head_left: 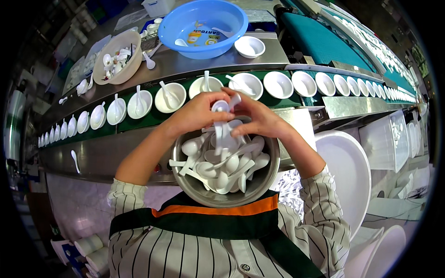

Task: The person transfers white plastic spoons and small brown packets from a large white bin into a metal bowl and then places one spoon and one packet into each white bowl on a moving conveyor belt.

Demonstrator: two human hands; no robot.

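Note:
Both hands meet above a steel bowl [274, 173] heaped with white soup spoons [232, 164], close to my body. My left hand [198, 111] is closed on a white spoon [220, 106] whose bowl end shows between the fingers. Fingers of my right hand [259, 116] curl around more white spoons [235, 100]; how many is hard to make out where the hands overlap. Just beyond them a green conveyor belt [185, 88] carries a row of small white bowls. The bowl [248, 82] beyond my right hand has a spoon in it, as do those leftward; the bowl [278, 84] to its right has none.
Behind the belt, a blue basin [241, 28] and a cream tub [134, 69] of odd pieces stand on a metal counter. A loose spoon [75, 162] lies on the near ledge at left. At right are a large white tub [364, 171] and a teal conveyor [315, 39].

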